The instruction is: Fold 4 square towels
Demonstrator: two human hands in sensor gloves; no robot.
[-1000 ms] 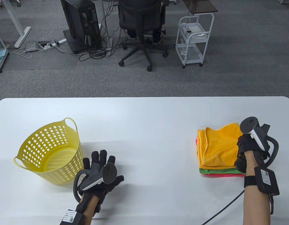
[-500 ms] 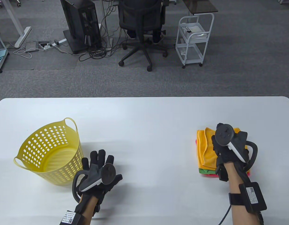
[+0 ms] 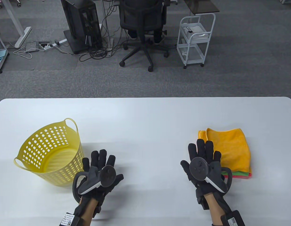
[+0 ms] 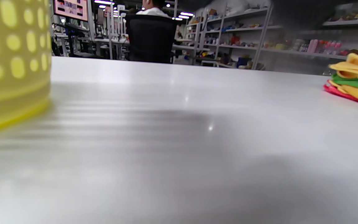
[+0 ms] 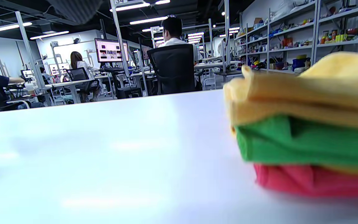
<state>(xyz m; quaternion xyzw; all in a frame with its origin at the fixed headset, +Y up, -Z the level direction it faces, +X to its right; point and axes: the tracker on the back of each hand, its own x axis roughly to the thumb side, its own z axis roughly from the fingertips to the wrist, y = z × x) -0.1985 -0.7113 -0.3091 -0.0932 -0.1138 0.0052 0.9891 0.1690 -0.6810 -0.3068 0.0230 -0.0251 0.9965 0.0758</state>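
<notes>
Table view: a stack of folded towels (image 3: 230, 153) lies on the white table (image 3: 145, 117) toward the right side, an orange towel (image 3: 232, 148) on top with green and pink edges showing under its near side; the stack looks squared and settled, so I judge the folding finished or very nearly so, though how many layers it holds cannot be counted here; the right hand (image 3: 203, 164) lies flat on the table just left of the stack, fingers straight and spread, holding nothing; the left hand (image 3: 100, 173) lies likewise flat and spread beside the yellow basket (image 3: 32, 146), gripping nothing; the basket is perforated plastic, round, with loop handles, and no towel shows inside it; the orange cloth looks soft and napped, its far left corner slightly curled.

Left wrist view: the basket's pierced wall (image 4: 11, 62) fills the left edge, smooth and glossy; the towel stack (image 4: 354, 81) sits at the far right, well apart; layers of orange, green, orange and red are visible, which suggests four towels; no fingers show.

Right wrist view: the stack (image 5: 306, 124) is close and blurred; plush orange folds over green (image 5: 303, 143) over red (image 5: 315, 180), edges rounded and thick; the tabletop is glossy; the hand itself is out of sight.
</notes>
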